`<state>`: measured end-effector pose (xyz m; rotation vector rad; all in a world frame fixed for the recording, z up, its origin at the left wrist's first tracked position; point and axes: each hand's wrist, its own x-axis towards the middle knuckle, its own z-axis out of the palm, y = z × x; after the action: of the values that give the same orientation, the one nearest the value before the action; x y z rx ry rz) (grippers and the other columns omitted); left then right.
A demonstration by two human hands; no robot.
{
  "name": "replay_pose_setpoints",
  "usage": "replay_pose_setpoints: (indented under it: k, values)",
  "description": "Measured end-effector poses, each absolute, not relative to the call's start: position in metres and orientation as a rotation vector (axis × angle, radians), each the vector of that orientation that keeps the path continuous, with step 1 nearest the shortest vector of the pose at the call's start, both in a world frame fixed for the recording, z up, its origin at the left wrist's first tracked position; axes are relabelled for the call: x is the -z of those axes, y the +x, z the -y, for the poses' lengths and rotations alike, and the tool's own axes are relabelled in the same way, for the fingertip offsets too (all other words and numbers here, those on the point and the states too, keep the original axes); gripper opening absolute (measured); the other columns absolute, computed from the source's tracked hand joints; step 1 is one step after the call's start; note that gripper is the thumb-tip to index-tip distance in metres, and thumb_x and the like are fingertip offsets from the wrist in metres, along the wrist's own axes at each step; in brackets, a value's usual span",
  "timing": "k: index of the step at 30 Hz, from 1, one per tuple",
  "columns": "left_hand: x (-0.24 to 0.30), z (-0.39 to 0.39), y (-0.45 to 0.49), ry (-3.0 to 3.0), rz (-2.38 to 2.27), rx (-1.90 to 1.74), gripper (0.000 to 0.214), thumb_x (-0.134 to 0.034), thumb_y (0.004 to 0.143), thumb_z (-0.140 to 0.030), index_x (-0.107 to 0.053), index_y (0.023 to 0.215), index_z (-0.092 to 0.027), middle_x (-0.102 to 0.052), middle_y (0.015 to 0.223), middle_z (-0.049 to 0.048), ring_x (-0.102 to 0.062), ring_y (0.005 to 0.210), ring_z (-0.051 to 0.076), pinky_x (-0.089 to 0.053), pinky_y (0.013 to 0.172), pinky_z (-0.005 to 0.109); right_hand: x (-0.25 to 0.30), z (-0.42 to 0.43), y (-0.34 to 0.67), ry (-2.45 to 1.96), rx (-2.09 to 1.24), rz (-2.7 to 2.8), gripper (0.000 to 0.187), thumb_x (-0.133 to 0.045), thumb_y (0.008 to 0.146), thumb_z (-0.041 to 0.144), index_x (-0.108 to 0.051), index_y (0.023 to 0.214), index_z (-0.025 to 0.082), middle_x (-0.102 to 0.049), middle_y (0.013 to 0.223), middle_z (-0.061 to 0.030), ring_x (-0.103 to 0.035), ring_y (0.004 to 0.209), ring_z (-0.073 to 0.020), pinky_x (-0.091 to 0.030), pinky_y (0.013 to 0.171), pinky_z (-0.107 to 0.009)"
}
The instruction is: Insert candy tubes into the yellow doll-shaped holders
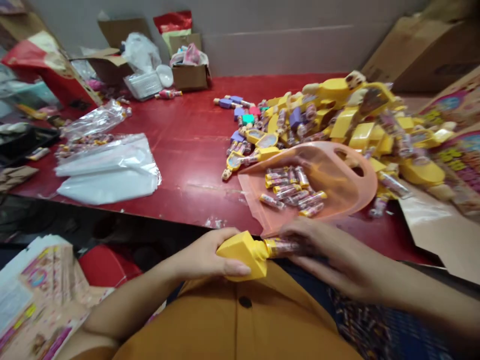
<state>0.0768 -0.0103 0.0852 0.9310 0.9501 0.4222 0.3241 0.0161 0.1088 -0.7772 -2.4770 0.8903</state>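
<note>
The left hand (pixel 198 255) closes around a yellow plastic toy body (pixel 240 255), and the right hand (pixel 318 250) holds a clear candy tube (pixel 283 247) at its neck; keeping both in one straight line is the good way. At 12 o'clock lies a peach plastic scoop (pixel 337 170) with more tubes (pixel 288 187); at 1 o'clock, a heap of yellow parts (pixel 337 110) sits on the red table (pixel 187 165).

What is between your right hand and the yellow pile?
The head view shows a peach plastic scoop holding wrapped tubes, between the right hand and yellow pile.
</note>
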Motion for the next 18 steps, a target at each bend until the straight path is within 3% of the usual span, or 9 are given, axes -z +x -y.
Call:
replay_pose_setpoints:
  k: [2, 6, 11, 14, 18]
  values:
    - [-0.087, 0.018, 0.081, 0.978, -0.957, -0.338, 0.045, -0.077, 0.057, -0.033, -0.055, 0.091, -0.015, -0.058, 0.079, -0.0018, -0.051, 0.065, 0.008, -0.042, 0.057, 0.019, -0.107, -0.009, 0.322, -0.631, -0.589, 2.615, 0.017, -0.04, 0.096, 0.021, -0.053, 0.106, 0.015, -0.062, 0.09, -0.0069, -0.058, 0.078, -0.0146, -0.046, 0.066, -0.024]
    - [-0.087, 0.04, 0.09, 1.073, -1.013, -0.191, 0.041, -0.077, 0.057, -0.034, -0.055, 0.086, -0.015, -0.058, 0.075, -0.0023, -0.052, 0.064, 0.009, -0.043, 0.057, 0.019, -0.103, 0.009, 0.32, -0.354, -0.021, 2.76, 0.021, -0.039, 0.097, 0.021, -0.057, 0.095, 0.012, -0.056, 0.065, -0.0015, -0.048, 0.057, -0.015, -0.035, 0.055, -0.029]
    - [-0.086, 0.069, 0.101, 1.437, -1.082, -0.093, 0.041, -0.074, 0.062, -0.048, -0.061, 0.088, -0.018, -0.064, 0.08, -0.0006, -0.057, 0.072, 0.015, -0.042, 0.061, 0.023, -0.103, 0.039, 0.325, -0.235, -0.023, 2.865, 0.031, -0.034, 0.097, 0.019, -0.061, 0.088, 0.009, -0.052, 0.057, -0.0009, -0.044, 0.05, -0.0141, -0.031, 0.051, -0.03]
    - [-0.085, 0.083, 0.105, 1.634, -1.148, -0.081, 0.041, -0.068, 0.067, -0.054, -0.062, 0.087, -0.019, -0.065, 0.079, -0.0002, -0.06, 0.071, 0.016, -0.042, 0.061, 0.024, -0.099, 0.054, 0.325, -0.405, -0.408, 2.842, 0.032, -0.036, 0.097, 0.023, -0.061, 0.083, 0.012, -0.055, 0.06, -0.0024, -0.046, 0.051, -0.0137, -0.031, 0.051, -0.029]
    - [-0.087, 0.09, 0.106, 1.99, -1.279, 0.026, 0.032, -0.058, 0.078, -0.05, -0.061, 0.09, -0.02, -0.066, 0.076, 0.0016, -0.063, 0.068, 0.019, -0.043, 0.057, 0.025, -0.084, 0.057, 0.317, -1.09, -1.783, 2.404, 0.045, -0.039, 0.091, 0.053, -0.052, 0.068, 0.016, -0.045, 0.053, 0.0016, -0.038, 0.045, -0.01, -0.027, 0.045, -0.024]
